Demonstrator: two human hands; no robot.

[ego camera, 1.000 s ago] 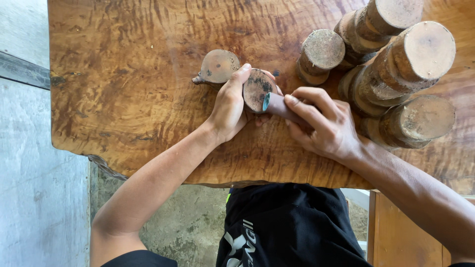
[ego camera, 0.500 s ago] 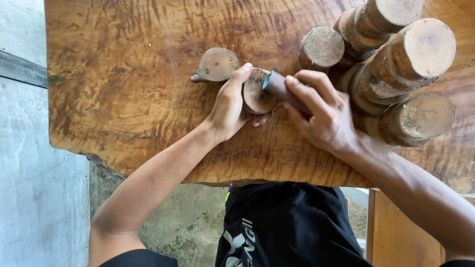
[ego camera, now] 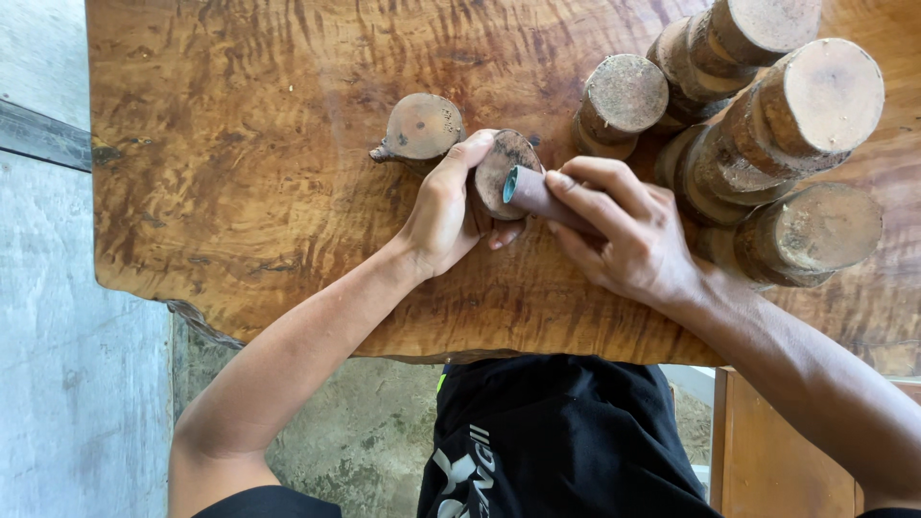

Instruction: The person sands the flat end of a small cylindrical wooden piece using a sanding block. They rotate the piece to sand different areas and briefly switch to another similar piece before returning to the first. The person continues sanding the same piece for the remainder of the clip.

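- Gripped between thumb and fingers of the left hand [ego camera: 443, 213], a small round wooden piece [ego camera: 501, 171] is held on edge at the frame's centre, on the table.
- Pinched in the closed fingers of the right hand [ego camera: 628, 235], a rolled sheet of sandpaper [ego camera: 533, 192] is pressed against that piece.
- Underneath, a figured wooden tabletop [ego camera: 240, 173] is seen.
- Just beyond the left thumb, a second wooden piece [ego camera: 420, 127] lies flat.
- At upper right, several upright log sections [ego camera: 777, 125] are clustered.
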